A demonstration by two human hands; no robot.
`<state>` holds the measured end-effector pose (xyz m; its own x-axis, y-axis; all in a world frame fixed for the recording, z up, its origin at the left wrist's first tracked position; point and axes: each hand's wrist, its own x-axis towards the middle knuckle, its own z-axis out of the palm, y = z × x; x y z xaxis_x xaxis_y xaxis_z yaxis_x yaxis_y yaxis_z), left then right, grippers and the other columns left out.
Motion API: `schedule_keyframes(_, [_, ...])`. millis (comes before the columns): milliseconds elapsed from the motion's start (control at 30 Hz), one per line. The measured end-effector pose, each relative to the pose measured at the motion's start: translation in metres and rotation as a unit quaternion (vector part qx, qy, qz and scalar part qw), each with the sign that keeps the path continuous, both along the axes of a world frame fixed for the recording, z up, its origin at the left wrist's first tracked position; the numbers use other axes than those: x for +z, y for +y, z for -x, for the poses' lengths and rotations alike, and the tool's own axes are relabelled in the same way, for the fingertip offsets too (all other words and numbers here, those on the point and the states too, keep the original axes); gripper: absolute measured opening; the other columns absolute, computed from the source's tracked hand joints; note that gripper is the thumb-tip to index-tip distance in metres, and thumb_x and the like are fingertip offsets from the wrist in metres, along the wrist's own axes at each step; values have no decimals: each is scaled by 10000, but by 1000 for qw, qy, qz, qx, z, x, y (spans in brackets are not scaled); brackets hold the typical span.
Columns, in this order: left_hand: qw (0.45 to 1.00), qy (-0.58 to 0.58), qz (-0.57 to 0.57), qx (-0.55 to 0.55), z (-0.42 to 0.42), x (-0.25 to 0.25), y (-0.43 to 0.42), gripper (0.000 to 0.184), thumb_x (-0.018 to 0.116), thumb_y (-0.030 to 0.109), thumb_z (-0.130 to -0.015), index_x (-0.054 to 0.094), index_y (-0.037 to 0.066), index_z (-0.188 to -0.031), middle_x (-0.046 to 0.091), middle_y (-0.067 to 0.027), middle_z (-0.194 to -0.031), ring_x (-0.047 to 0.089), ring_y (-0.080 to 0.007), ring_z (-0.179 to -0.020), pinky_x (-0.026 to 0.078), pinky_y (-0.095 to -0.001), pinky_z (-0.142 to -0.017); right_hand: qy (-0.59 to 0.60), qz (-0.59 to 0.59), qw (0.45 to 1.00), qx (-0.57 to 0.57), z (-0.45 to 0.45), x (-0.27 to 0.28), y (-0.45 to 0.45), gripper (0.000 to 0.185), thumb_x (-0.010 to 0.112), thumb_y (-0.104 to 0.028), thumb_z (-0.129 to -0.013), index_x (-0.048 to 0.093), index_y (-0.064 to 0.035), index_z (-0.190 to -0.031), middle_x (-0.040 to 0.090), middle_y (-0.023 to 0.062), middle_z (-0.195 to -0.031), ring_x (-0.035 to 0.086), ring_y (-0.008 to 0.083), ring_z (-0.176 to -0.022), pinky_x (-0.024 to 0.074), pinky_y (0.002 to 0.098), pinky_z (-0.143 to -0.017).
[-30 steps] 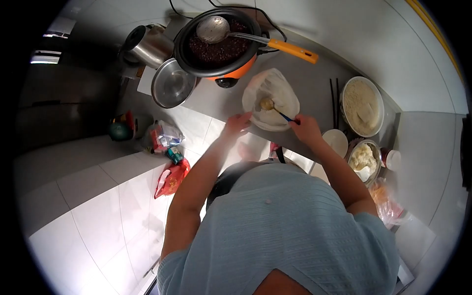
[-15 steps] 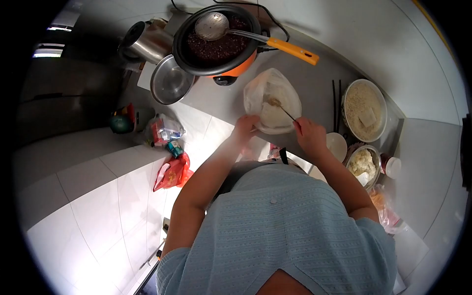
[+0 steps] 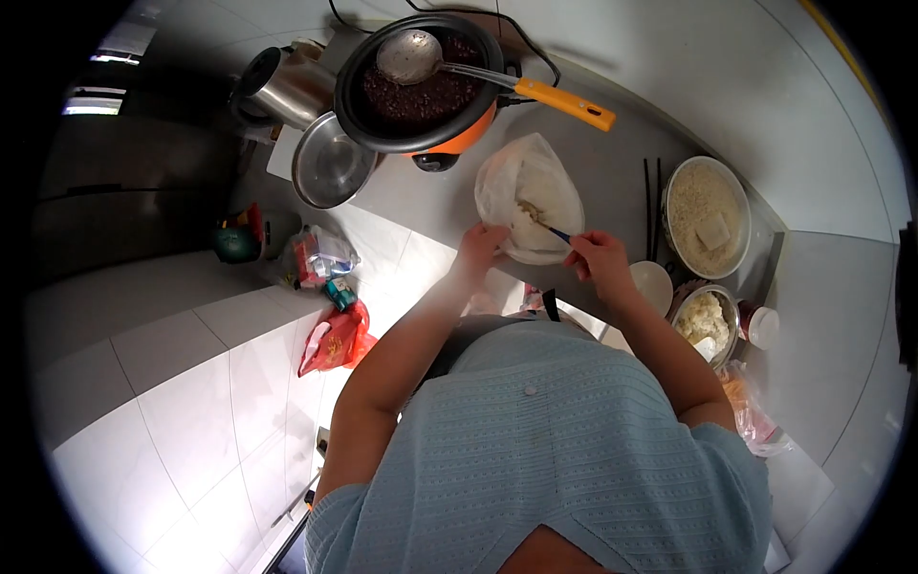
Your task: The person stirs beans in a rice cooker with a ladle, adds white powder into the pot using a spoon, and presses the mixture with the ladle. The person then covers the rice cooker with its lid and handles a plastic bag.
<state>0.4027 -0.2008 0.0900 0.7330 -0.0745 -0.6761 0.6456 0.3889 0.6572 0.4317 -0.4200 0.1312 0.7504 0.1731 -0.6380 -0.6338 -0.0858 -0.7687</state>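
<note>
A whitish plastic bag [image 3: 500, 182] stands spread wide on the counter, with pale contents inside; whether a bowl sits under it I cannot tell. My left hand [image 3: 481, 251] pinches the bag's near left rim. In my right hand [image 3: 601, 260] is the thin dark handle of a spoon [image 3: 550, 228], closed between the fingers. The spoon slants down into the bag, its head against the pale contents and partly coated. Right beside my right hand is a small white bowl [image 3: 652, 287].
An orange cooker [image 3: 457, 143] holds dark red grains, with an orange-handled ladle [image 3: 564, 102] across it. A metal bowl [image 3: 335, 163] and kettle [image 3: 292, 86] stand left. Rightward are chopsticks [image 3: 653, 210], a bowl of pale grains [image 3: 706, 206], a bowl of white lumps [image 3: 708, 316] and a jar [image 3: 762, 327].
The spoon has moved slightly left and down inside the bag, and its handle now lies flatter. My right hand has shifted a little left; my left hand still grips the rim.
</note>
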Motion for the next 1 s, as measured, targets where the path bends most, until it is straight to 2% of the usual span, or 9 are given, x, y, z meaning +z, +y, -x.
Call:
schedule_keyframes(100, [1000, 14, -21, -14, 3, -14, 6, 410, 547, 245, -851, 440, 64, -1203, 535, -86, -1152, 535, -228, -1035, 440, -394, -878, 13, -24, 999, -32, -1, 2, -1, 143, 577, -147, -824, 572, -4, -819, 618, 102, -636, 448, 102, -410, 349, 237, -390])
schedule_keyframes(133, [991, -52, -88, -81, 9, -46, 15, 427, 549, 273, -854, 434, 71, -1211, 536, -82, -1149, 533, -225, -1037, 436, -396, -876, 19, -31, 999, -39, -2, 2, -1, 134, 578, -144, -824, 568, -12, -815, 619, 104, -640, 444, 100, -409, 346, 234, -389])
schedule_keyframes(200, [970, -120, -155, -147, 8, -48, 18, 445, 552, 301, -857, 427, 78, -1220, 537, -78, -1146, 531, -222, -1038, 433, -398, -874, 31, -46, 997, -46, -2, 0, -2, 133, 588, -151, -824, 567, -20, -809, 610, 90, -636, 444, 97, -418, 327, 225, -385])
schedule_keyframes(267, [995, 67, -45, -63, 3, -1, 12, 501, 559, 363, -854, 409, 79, -1238, 533, -79, -1149, 534, -214, -1033, 430, -390, -865, 42, -61, 996, -53, -3, -2, -4, 134, 598, -158, -824, 566, -29, -804, 600, 76, -632, 444, 93, -427, 308, 216, -381])
schedule_keyframes(500, [995, 40, -67, -67, 24, 16, 35, 565, 550, 419, -859, 385, 64, -1267, 506, -89, -1189, 525, -205, -1073, 429, -376, -859, 65, -82, 992, -71, 1, -5, -9, 128, 605, -144, -816, 559, -27, -789, 612, 92, -639, 447, 92, -420, 295, 218, -366])
schedule_keyframes(733, [999, -8, -53, -11, 82, -3, 95, 497, 519, 348, -893, 377, 46, -1261, 499, -114, -1224, 543, -244, -1089, 456, -393, -870, 61, -107, 990, -74, 6, -7, -10, 127, 595, -143, -828, 562, -25, -794, 610, 81, -656, 458, 85, -457, 286, 209, -370])
schedule_keyframes(867, [992, 29, -97, 75, 131, -26, 137, 454, 516, 318, -894, 392, 60, -1246, 499, -121, -1232, 545, -257, -1089, 463, -411, -865, 63, -118, 988, -83, 9, -4, -10, 125, 599, -139, -825, 565, -22, -800, 605, 78, -648, 449, 85, -448, 281, 205, -371])
schedule_keyframes(900, [989, 40, -97, 103, 147, -38, 148, 379, 513, 285, -893, 433, 117, -1223, 521, -65, -1205, 560, -242, -1064, 483, -375, -816, 59, -115, 988, -86, 10, -3, -9, 123, 602, -137, -823, 566, -21, -802, 600, 77, -642, 446, 86, -445, 278, 203, -371])
schedule_keyframes(1000, [965, 132, -147, 173, 185, -49, 165, 397, 533, 275, -865, 432, 117, -1216, 522, -56, -1185, 568, -230, -1038, 472, -394, -783, 50, -106, 989, -91, 11, 3, -8, 122, 609, -133, -817, 567, -19, -800, 592, 73, -631, 441, 87, -439, 278, 203, -374])
